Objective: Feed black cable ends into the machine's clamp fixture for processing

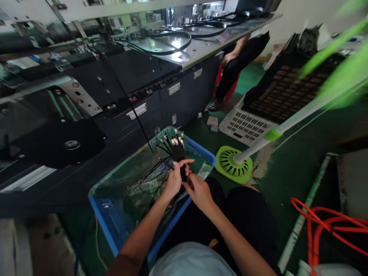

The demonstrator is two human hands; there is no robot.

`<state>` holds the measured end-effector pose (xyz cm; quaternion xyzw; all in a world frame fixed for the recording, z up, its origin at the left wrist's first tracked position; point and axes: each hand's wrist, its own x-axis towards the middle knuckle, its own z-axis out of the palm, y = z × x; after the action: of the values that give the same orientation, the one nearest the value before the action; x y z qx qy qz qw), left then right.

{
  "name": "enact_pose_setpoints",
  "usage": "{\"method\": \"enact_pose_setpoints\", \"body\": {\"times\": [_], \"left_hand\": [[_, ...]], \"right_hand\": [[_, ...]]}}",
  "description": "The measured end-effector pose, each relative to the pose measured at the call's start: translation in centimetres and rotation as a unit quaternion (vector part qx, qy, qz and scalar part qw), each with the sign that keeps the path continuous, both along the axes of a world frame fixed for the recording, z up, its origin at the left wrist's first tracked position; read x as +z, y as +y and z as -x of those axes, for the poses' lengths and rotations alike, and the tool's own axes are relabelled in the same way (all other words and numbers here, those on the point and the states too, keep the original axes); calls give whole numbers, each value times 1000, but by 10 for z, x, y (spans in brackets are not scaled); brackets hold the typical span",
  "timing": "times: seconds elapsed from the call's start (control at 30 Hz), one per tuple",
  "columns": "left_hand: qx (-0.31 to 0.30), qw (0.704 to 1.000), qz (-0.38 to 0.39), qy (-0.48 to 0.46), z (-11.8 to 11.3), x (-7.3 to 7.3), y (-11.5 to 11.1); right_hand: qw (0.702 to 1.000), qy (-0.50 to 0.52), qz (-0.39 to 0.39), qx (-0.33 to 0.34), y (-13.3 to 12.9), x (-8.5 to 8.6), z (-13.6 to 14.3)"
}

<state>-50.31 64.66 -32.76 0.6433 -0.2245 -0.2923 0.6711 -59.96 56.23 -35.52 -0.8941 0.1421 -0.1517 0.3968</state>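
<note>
A bundle of black cables (178,154) with pale, shiny connector ends stands up from between my hands, above the blue basket. My left hand (173,180) is closed round the bundle, thumb and forefinger raised near its middle. Lower down, my right hand (199,190) pinches at the near end of the same bundle, close to the left fingers. Several loose black cables (153,170) trail beside it over the basket. The blue basket (211,156) is lined with clear greenish plastic film. What lies under the hands is partly hidden.
A dark machine (184,96) fills the left and back. To the right are a green fan base (247,174) with a white pole, a white crate (247,124) and orange hoses (313,226). Another person's leg (230,78) shows beyond the machine.
</note>
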Motion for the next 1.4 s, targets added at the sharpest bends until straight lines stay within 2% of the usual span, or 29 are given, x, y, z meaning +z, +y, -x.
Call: {"method": "enact_pose_setpoints", "body": {"times": [0.13,0.3,0.4,0.5,0.6,0.67,0.73,0.8,0.93,1.0,1.1,1.17,1.2,1.3,1.37,1.4], "left_hand": [[-13,1000,6,1,-7,-5,1],[-6,998,0,-64,-17,-13,7],[-26,995,8,-100,-27,-19,16],[-28,996,16,-84,-39,-22,32],[16,999,-14,-41,-44,-23,51],[45,998,-28,-24,-42,-22,64],[67,997,-31,-19,-37,-18,76],[81,996,-35,-18,-33,-13,85],[76,996,-51,-22,-34,-2,96],[74,995,-63,-19,-39,0,100],[88,992,-85,-20,-46,-2,104],[97,990,-94,-31,-47,-6,104],[102,990,-96,-34,-46,-9,103],[130,988,-81,-11,-41,-15,93],[141,988,-62,25,-36,-17,84],[141,987,-56,44,-34,-18,80]], "right_hand": [[998,-59,-26,-2,-2,-1,4],[992,-103,-58,-52,-9,3,15],[971,-126,-162,-125,-20,11,31],[912,-154,-308,-224,-39,20,67],[839,-152,-419,-313,-59,15,119],[789,-122,-457,-392,-66,0,158],[729,-114,-479,-476,-67,-22,197],[681,-103,-486,-538,-66,-44,231],[623,-51,-495,-603,-67,-77,274],[623,-32,-492,-607,-68,-86,282],[645,-15,-458,-611,-69,-94,285],[667,26,-433,-605,-71,-95,287],[690,69,-404,-597,-73,-95,289],[760,235,-242,-555,-85,-87,289],[781,299,-116,-536,-91,-77,275],[797,297,-44,-523,-89,-70,262]]}}
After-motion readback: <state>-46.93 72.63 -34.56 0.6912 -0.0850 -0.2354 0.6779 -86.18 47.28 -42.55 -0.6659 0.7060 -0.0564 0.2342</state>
